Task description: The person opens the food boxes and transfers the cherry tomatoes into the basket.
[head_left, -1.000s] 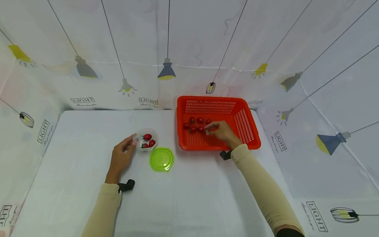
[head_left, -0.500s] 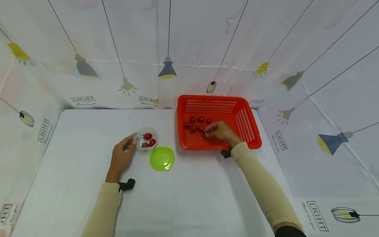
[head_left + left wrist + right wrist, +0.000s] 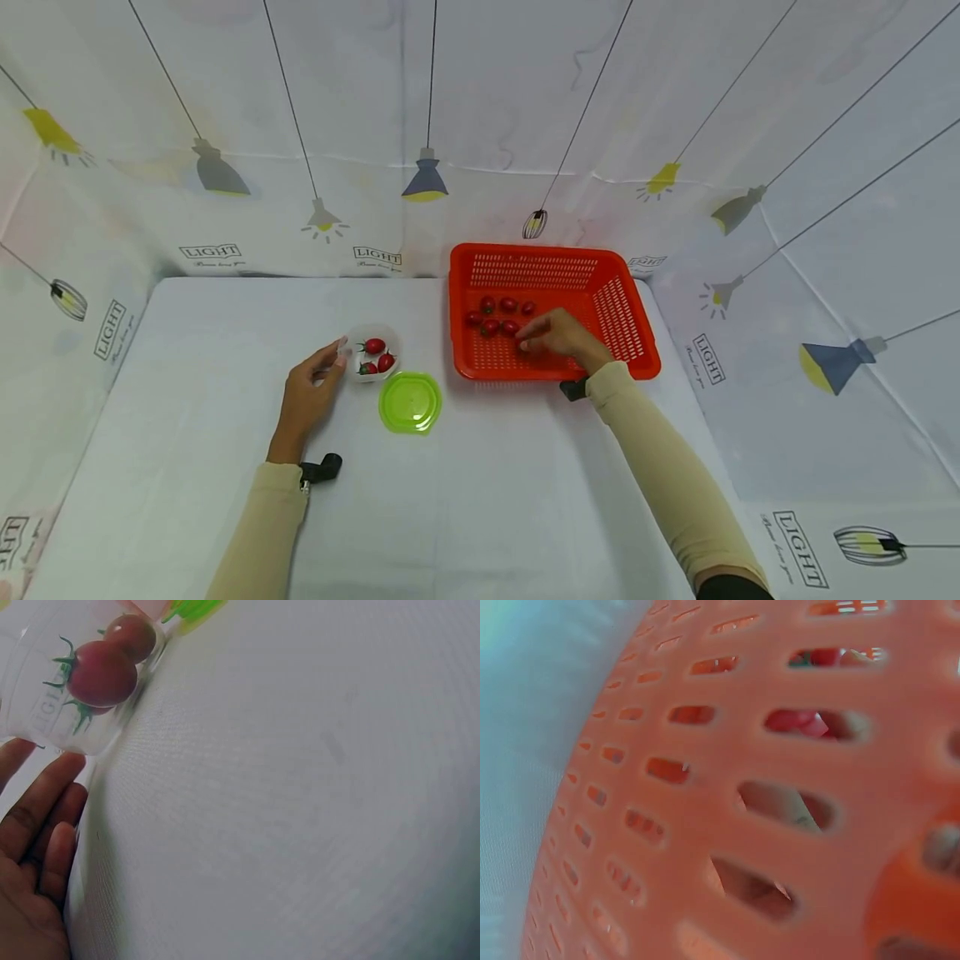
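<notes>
My left hand [image 3: 309, 398] touches the left side of a small clear plastic tub [image 3: 358, 354] with its fingertips. In the left wrist view its fingers [image 3: 41, 799] lie fairly straight against the tub's wall. Inside the tub are 3 cherry tomatoes [image 3: 103, 673] with green stems. Over the red plastic basket [image 3: 495, 372], my right hand [image 3: 558, 335] reaches in and pinches a cherry tomato, mostly hidden under the fingertips. Several more cherry tomatoes [image 3: 489, 327] lie at the basket's left. Through the basket's slots, the right wrist view shows bits of fingers and a red tomato [image 3: 791, 720].
A green round lid [image 3: 410, 403] lies on the white table [image 3: 465, 492], just in front of the tub. The basket stands near the table's back edge. Behind and at the sides hangs a white sheet [image 3: 495, 100] printed with lamps.
The right fingertips have shifted slightly left and down in the basket; the green stem seen at them earlier is now hidden. The left hand and tub have stayed put.
</notes>
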{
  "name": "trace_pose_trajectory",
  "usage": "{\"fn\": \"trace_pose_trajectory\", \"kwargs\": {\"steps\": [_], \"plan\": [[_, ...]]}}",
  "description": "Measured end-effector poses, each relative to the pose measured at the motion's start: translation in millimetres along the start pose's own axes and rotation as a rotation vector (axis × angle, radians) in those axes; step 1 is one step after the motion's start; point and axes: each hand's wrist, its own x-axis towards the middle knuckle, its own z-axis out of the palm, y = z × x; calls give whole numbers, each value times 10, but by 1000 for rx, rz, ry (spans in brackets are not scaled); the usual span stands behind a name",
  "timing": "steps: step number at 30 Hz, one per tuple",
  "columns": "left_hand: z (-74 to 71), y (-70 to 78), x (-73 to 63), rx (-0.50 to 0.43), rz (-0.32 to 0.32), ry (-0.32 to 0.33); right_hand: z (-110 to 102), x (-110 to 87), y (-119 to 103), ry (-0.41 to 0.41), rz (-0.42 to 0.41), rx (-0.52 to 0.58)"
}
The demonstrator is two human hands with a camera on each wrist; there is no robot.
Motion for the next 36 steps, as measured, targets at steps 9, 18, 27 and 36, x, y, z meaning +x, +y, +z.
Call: {"fn": "trace_pose_trajectory", "kwargs": {"steps": [9,18,27,36], "plan": [[-5,-27,8,-18,25,4,38,-134,-117,117,-47,-77],[7,-35,9,-28,31,4,193,-420,-592,254,-239,-77],[12,-7,3,-34,18,6,489,-662,-1063,201,-404,-4],[6,-2,-15,-24,8,-1,811,-719,-1356,199,-458,1]]}}
